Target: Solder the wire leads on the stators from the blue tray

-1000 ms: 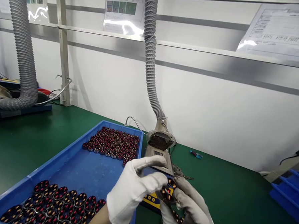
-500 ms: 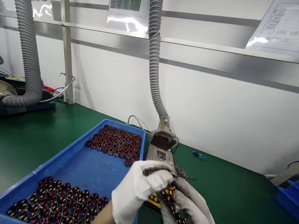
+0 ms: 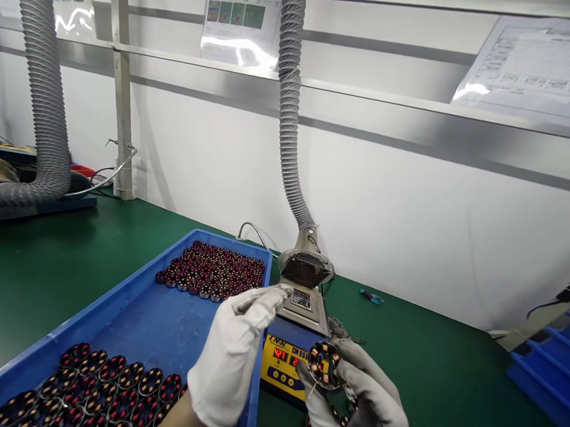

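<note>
My right hand (image 3: 366, 394), in a greyish white glove, grips a round motor stator (image 3: 325, 365) wound with copper coils. A thin wire end hangs from its lower left side. More such stators show partly under this hand; whether it also holds them I cannot tell. My left hand (image 3: 237, 353), gloved in white, is raised over the right edge of the blue tray (image 3: 141, 310). Its fingers are pressed together, and anything between the tips is hidden. Just beyond them stands a solder pot (image 3: 302, 305) with a yellow control panel (image 3: 284, 369) and a red digital display.
Dark stators with red and copper coils (image 3: 211, 268) fill the tray's far end, and larger ones (image 3: 108, 395) fill its near end. A fume hood (image 3: 305, 266) with a grey hose hangs above the pot. Small cutters (image 3: 371, 297) lie on the green table; blue racks (image 3: 556, 371) stand at right.
My left hand has moved up and left, away from the stator in my right hand. The stator now faces me in plain sight, and the yellow panel is uncovered.
</note>
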Demonstrator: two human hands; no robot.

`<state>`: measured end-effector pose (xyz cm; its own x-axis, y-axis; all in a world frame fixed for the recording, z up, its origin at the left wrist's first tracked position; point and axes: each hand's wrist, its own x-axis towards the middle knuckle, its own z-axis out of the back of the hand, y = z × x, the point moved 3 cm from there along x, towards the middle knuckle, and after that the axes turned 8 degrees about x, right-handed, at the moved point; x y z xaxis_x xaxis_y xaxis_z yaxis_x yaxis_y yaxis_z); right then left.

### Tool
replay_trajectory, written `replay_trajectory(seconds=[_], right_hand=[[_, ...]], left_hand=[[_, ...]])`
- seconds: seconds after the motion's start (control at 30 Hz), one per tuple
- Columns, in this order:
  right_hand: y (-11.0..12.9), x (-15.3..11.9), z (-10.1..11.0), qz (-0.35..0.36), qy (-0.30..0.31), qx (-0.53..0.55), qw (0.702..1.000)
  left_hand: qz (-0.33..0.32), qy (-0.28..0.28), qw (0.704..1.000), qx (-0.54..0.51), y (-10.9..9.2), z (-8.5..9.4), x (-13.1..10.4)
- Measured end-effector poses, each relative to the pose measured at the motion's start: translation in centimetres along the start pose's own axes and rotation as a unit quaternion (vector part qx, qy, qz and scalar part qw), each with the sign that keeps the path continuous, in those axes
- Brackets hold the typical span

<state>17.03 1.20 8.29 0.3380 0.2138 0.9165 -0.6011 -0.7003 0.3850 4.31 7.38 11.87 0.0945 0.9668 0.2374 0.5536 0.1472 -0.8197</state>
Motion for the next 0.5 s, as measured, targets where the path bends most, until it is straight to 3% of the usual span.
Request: replay_trajectory(seconds=[0.1,0.2,0.3,0.37,0.5], right_hand=[[0.2,0.1,0.0,-0.024,-0.012,0.023,0.999],[0.4,0.4,0.0,-0.036,-0.003,0.050,0.998],[0.7,0.7,0.0,-0.068,-0.003,0.069,0.995],[0.5,0.8,0.3,-0.125,-0.020,0.089,0.988],[-1.2,1.7,2.1,-0.275,-0.017,0.130,0.953]], left_hand=[[0.003,0.050,0.984,0.172,-1.4,-0.1,-0.9],[-0.002,0.104,0.934,0.342,-1.7,0.4,-2.2],[-0.011,0.115,0.860,0.498,-0.3,2.3,-3.6],[0.025,0.125,0.812,0.570,1.1,4.0,-4.8],[0.090,0.144,0.765,0.621,3.3,6.2,-7.0]])
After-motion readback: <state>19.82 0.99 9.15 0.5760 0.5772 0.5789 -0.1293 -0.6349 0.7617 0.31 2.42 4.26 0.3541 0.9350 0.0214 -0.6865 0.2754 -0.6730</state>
